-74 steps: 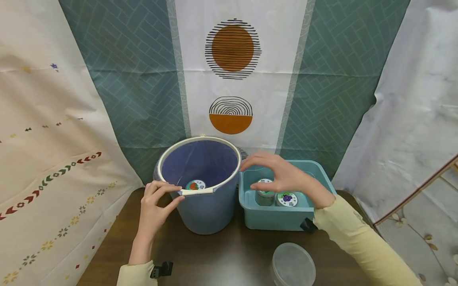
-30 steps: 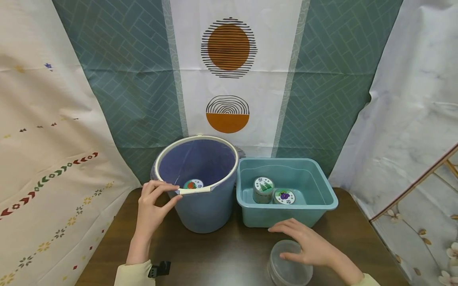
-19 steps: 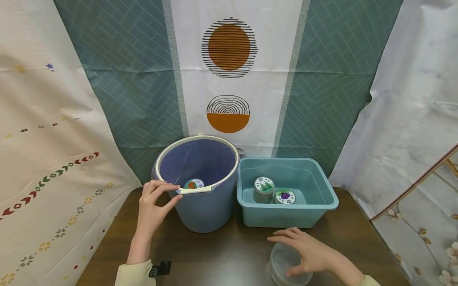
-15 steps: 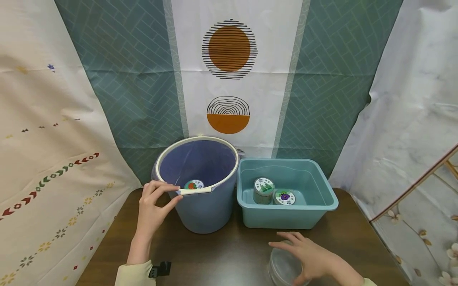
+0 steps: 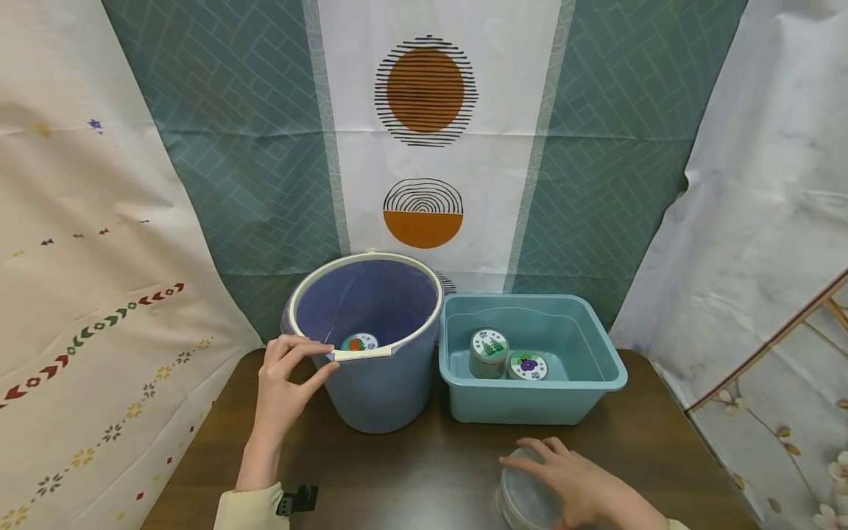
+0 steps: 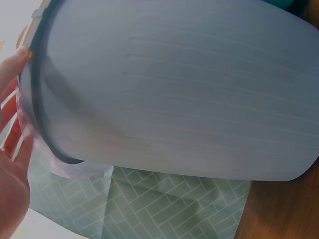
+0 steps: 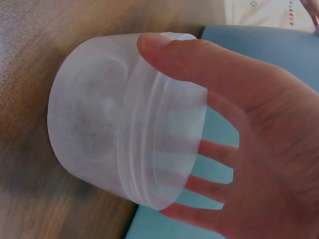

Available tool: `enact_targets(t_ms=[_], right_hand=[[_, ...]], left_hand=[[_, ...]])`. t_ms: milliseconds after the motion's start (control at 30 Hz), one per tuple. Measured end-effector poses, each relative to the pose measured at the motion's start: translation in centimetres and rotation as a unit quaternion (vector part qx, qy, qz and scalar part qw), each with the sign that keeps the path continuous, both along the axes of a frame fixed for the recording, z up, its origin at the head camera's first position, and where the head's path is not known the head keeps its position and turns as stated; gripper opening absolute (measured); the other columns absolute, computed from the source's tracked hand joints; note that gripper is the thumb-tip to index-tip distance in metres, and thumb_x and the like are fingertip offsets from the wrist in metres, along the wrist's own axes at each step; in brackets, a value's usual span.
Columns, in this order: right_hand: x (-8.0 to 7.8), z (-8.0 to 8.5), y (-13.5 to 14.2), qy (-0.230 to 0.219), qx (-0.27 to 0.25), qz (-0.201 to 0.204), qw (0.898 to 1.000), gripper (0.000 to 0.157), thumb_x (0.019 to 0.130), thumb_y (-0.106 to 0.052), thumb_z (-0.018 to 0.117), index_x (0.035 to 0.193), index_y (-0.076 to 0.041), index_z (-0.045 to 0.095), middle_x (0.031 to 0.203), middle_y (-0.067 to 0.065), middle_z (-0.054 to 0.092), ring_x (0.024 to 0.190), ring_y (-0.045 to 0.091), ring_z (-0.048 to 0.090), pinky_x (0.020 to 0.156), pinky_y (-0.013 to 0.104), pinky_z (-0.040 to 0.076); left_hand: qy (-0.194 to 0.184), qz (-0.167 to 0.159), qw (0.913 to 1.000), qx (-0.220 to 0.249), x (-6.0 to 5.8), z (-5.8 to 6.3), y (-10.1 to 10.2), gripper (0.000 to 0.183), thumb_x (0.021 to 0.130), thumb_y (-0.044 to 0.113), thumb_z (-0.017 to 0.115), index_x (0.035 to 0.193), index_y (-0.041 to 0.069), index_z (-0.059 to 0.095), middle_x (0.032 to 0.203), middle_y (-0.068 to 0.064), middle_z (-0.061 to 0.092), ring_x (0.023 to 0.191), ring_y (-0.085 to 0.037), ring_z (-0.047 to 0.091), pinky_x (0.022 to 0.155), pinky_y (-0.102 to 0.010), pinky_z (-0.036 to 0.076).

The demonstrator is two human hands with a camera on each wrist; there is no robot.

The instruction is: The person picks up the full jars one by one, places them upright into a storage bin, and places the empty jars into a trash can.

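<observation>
My left hand (image 5: 285, 383) pinches the cream rim of a blue trash can (image 5: 384, 401) between thumb and fingers at its front left. In the left wrist view the can's grey-blue wall (image 6: 174, 99) fills most of the picture. A round tin with a tomato label (image 5: 361, 342) lies inside the can. At the front right, my right hand (image 5: 583, 482) holds a clear plastic jar (image 5: 526, 489) standing on the table. The right wrist view shows the thumb (image 7: 159, 47) on one side of the jar's lid and the fingers on the far side, partly seen through the plastic.
Right of the can stands a teal basin (image 5: 530, 405). It holds a taller jar with a green leaf label (image 5: 489, 350) and a lower one with a purple label (image 5: 528, 366). Patterned cloths hang behind and at both sides of the brown table (image 5: 397, 478).
My right hand has come back from over the teal basin, down to the clear jar, and its fingers have closed around the lid. The left hand stays at the can's rim.
</observation>
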State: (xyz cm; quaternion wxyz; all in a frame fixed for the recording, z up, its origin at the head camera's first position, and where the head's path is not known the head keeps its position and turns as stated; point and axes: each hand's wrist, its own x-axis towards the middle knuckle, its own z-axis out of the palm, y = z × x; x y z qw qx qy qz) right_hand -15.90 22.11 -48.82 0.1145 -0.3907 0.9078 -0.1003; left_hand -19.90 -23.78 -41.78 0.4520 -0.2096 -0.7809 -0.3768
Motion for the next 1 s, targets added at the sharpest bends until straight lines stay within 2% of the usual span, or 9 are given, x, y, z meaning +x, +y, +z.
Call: enact_targets(t_ms=[167,467,633,800,900,1000], right_hand=[[-0.1,-0.3,-0.3,-0.022,0.007,-0.01,1.0,0.11,0.058,-0.047,0.093,0.149,-0.048,0.032,0.149,0.011,0.039,0.122,0.034,0.045,0.078,0.056,0.051],[0.0,-0.4,-0.7,-0.004,0.004,-0.01,1.0,0.109,0.053,-0.041,0.096,0.144,-0.047,0.037,0.141,0.008,0.043,0.118,0.031,0.043,0.076,0.058,0.05],[-0.2,-0.5,-0.7,0.028,0.008,0.005,1.0,0.108,0.05,-0.043,0.097,0.142,-0.044,0.04,0.136,0.006,0.045,0.112,0.027,0.043,0.069,0.049,0.05],[-0.3,-0.4,-0.7,0.029,0.02,0.007,0.999,0.103,0.053,-0.057,0.092,0.141,-0.043,0.04,0.135,0.003,0.044,0.111,0.024,0.043,0.069,0.046,0.05],[-0.4,0.2,-0.8,0.032,0.027,0.011,0.999,0.102,0.054,-0.069,0.086,0.141,-0.043,0.04,0.136,0.002,0.044,0.111,0.022,0.044,0.068,0.042,0.05],[-0.6,1.1,-0.9,0.04,0.029,0.025,0.998,0.103,0.054,-0.071,0.085,0.142,-0.042,0.039,0.135,0.002,0.044,0.108,0.021,0.044,0.067,0.035,0.049]], left_hand=[[0.004,0.002,1.0,0.001,-0.1,-0.1,0.1,0.046,0.052,-0.007,0.091,0.093,0.011,0.079,0.092,-0.008,0.064,0.094,-0.018,0.051,0.091,-0.02,0.032],[0.006,0.002,1.0,0.002,-0.1,-0.1,0.1,0.046,0.052,-0.007,0.091,0.093,0.011,0.079,0.092,-0.008,0.064,0.093,-0.019,0.052,0.091,-0.02,0.032],[0.003,-0.001,1.0,0.001,0.0,0.1,0.1,0.045,0.055,-0.004,0.091,0.094,0.012,0.079,0.093,-0.007,0.064,0.095,-0.018,0.052,0.091,-0.02,0.032],[-0.003,0.0,1.0,0.002,0.2,0.2,0.1,0.043,0.056,-0.003,0.091,0.094,0.011,0.079,0.093,-0.007,0.064,0.095,-0.016,0.051,0.091,-0.019,0.031],[-0.003,0.001,1.0,0.002,0.2,0.2,0.1,0.043,0.055,-0.004,0.091,0.094,0.011,0.079,0.093,-0.007,0.064,0.096,-0.015,0.051,0.091,-0.019,0.031],[-0.004,0.003,1.0,0.002,0.2,0.1,0.1,0.043,0.055,-0.004,0.091,0.094,0.011,0.079,0.093,-0.007,0.064,0.096,-0.015,0.05,0.091,-0.019,0.031]])
